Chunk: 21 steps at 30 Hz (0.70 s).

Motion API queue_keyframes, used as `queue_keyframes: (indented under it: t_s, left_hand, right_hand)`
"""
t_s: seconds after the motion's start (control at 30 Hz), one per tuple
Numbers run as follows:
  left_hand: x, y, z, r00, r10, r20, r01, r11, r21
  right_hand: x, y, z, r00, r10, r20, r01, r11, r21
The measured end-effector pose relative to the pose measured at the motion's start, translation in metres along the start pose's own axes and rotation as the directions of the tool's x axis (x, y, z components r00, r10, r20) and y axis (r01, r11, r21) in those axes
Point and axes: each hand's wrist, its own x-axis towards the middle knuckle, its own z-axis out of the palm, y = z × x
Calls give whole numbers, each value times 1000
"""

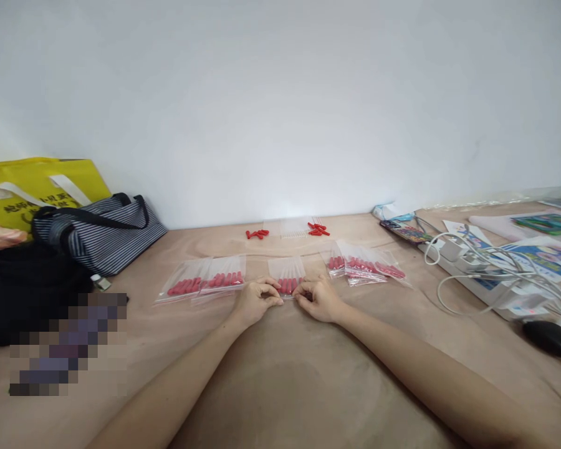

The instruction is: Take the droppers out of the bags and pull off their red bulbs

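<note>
Between my hands a small clear zip-lock bag (285,267) lies flat with several red capsule-shaped pieces (288,285) inside, along its near edge. My left hand (256,302) is closed in a pinch at the bag's near left corner. At the near right corner my right hand (322,299) pinches the same edge, its fingertips partly covering the red pieces. Similar filled bags lie to the left (224,271) and to the right (362,265). Farther back are two small piles of loose red pieces, a left pile (257,234) and a right pile (318,229), with clear bags (293,228) between them.
At left stand a yellow bag (42,181), a striped bag (107,231), a black bag (32,293) and a small bottle (101,282); a blurred-out object (70,346) lies nearer. At right are tangled white cables (500,280), a black mouse (551,338) and printed papers (537,259). A wall (280,112) rises behind.
</note>
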Motion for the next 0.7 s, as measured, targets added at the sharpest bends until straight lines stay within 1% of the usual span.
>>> queue_keyframes:
  t_s: [0.1, 0.17, 0.23, 0.3, 0.37, 0.43, 0.57, 0.7]
  left_hand:
    - [-2, -3, 1, 999, 38, -34, -36, 998, 46]
    - [-3, -4, 1, 988, 139, -60, -132, 985, 114]
    - [-4, -4, 2, 955, 290, -59, -274, 942, 195]
    - [-4, -2, 4, 906, 423, -31, -402, 879, 257]
    - [-3, -2, 6, 865, 502, -12, -477, 829, 291]
    - [-3, -1, 7, 848, 530, -11, -501, 808, 309]
    - [-3, -3, 7, 856, 516, -22, -482, 814, 324]
    - [-3, -3, 6, 851, 525, -22, -495, 816, 298]
  right_hand:
    - [1, 2, 2, 1000, 9, -10, -8, 1000, 20]
    - [1, 4, 4, 999, 28, -23, -27, 998, 50]
    - [2, 6, 6, 998, 48, -35, -45, 996, 82]
    - [2, 7, 6, 998, 44, -42, -40, 994, 101]
    - [2, 7, 7, 999, 21, -32, -18, 994, 108]
    - [1, 7, 7, 1000, 3, -21, -1, 995, 102]
    - [0, 4, 5, 999, -37, -37, 38, 998, 48]
    - [-2, -2, 2, 993, -112, -43, 109, 992, -55]
